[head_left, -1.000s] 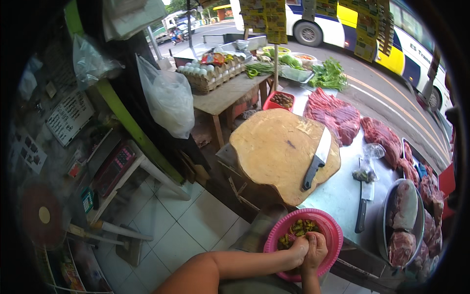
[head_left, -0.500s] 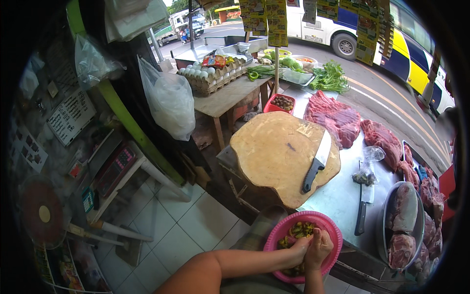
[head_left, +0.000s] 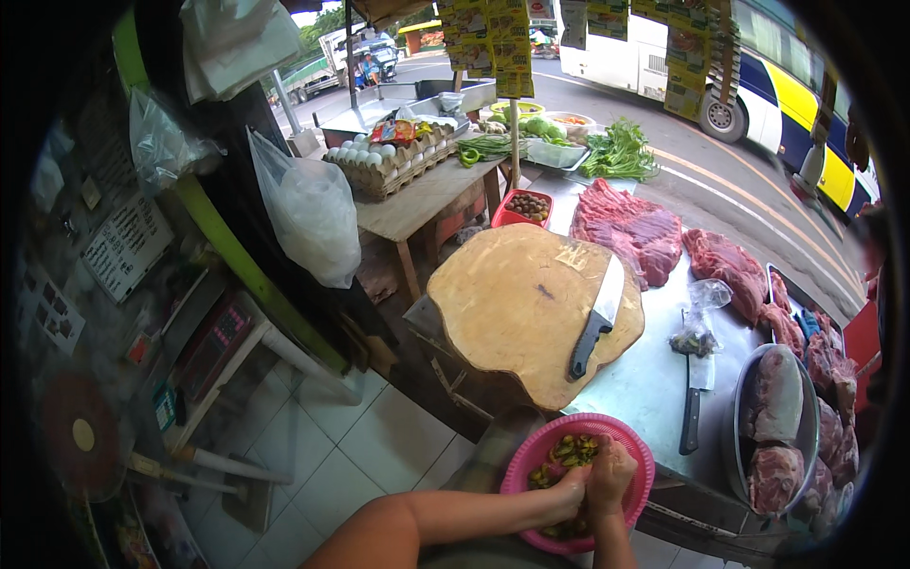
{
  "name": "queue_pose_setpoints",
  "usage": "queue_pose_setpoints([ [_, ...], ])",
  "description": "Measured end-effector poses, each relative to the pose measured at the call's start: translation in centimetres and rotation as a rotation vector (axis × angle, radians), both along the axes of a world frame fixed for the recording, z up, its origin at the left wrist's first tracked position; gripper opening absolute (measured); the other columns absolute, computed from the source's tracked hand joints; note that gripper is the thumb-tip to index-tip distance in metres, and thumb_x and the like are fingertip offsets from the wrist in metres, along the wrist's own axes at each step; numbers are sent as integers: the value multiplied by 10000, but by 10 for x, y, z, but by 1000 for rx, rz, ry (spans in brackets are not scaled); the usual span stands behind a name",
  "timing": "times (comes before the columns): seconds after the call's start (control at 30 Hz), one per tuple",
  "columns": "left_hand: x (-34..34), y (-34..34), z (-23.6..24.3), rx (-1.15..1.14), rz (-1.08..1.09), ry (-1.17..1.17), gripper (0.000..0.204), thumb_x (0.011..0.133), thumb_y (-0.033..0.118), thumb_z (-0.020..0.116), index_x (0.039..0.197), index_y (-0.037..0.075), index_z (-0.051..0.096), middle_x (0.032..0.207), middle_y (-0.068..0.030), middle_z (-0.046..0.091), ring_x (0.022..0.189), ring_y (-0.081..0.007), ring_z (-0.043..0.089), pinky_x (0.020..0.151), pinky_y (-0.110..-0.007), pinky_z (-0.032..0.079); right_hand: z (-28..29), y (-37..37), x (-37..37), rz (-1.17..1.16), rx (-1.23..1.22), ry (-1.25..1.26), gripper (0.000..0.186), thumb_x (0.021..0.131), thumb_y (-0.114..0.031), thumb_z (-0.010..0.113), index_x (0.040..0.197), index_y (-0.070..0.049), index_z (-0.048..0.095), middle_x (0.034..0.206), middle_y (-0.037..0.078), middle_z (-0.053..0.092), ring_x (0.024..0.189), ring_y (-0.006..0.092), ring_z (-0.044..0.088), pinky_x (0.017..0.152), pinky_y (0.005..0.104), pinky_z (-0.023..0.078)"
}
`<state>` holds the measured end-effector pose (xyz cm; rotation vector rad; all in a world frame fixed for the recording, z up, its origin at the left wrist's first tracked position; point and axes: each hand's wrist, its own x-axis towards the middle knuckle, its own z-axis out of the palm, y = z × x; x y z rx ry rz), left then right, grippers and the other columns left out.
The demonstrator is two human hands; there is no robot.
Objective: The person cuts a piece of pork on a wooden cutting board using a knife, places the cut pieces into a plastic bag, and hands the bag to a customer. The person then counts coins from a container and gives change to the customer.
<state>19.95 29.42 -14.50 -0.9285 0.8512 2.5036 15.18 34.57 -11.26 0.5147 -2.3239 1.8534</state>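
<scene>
Both my hands are together over a pink plastic basin (head_left: 517, 472) at the lower middle. Small green-and-brown cut pieces (head_left: 573, 449), perhaps vegetables, lie inside it. My left hand (head_left: 573, 487) comes in from the left with its fingers closed, pressed against my right hand. My right hand (head_left: 611, 471) is curled into a fist on the basin's right side. Whatever lies between the fingers is hidden. Beyond the basin, a large kitchen knife (head_left: 599, 318) with a black handle rests on a thick round wooden chopping board (head_left: 512, 303).
On the metal table (head_left: 635, 394) lie raw meat slabs (head_left: 626, 232), a second knife (head_left: 694, 408), a small plastic bag (head_left: 697, 332) and a metal bowl of meat (head_left: 817, 417). Egg trays (head_left: 389, 166) stand at the back. A filled plastic bag (head_left: 308, 218) hangs at left.
The whole view has shifted slightly, and the bus on the road has moved to the right. My hands stay closed together over the basin, with only a small change in position.
</scene>
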Motion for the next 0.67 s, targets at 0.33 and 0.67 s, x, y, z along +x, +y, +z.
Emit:
queue_pose_setpoints([
  [0.33, -37, 3, 0, -12, 103, -348, 358, 1048, 346, 357, 1134, 79, 580, 1038, -114, 644, 898, -216, 623, 819, -361, 524, -11, 10, 0, -35, 143, -91, 295, 1013, -155, 510, 817, 44, 603, 782, 109, 589, 724, 227, 579, 679, 365, 479],
  [0.67, -37, 3, -76, 9, 160, -2, 348, 1054, 321, 407, 1186, 45, 574, 1066, -109, 647, 950, -204, 636, 864, -341, 533, -1, 20, 31, 126, 57, -60, 407, 1002, -236, 453, 1221, 54, 637, 1316, 221, 599, 1292, 385, 510, 1144, 447, 305],
])
